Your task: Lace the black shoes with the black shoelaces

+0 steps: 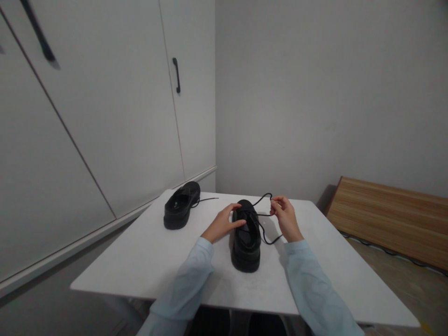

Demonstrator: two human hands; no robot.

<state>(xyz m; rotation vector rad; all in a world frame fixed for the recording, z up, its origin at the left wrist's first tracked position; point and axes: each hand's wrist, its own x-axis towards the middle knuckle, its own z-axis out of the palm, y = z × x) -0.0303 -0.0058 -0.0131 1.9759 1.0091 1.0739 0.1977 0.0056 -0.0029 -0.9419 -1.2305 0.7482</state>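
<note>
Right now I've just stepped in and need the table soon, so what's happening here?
A person in pale blue sleeves is working on a black shoe on the white table. The left hand rests on the shoe's top, and the right hand pinches its loose black lace, lifted into a loop. A second black shoe sits apart at the far left, lace trailing.

Dim, flat indoor light, greyish overall, no strong source in view. The white desk (147, 256) is the brightest surface, with no glare. Soft shadow falls beside the nearer black shoe (245, 238) and under the desk's front edge. Wide-angle bend: cupboard doors (105, 116) lean and stretch toward the left edge. A dark door handle (39, 33) at top left smears. Slight softness throughout; shoe detail lost in black.
</note>
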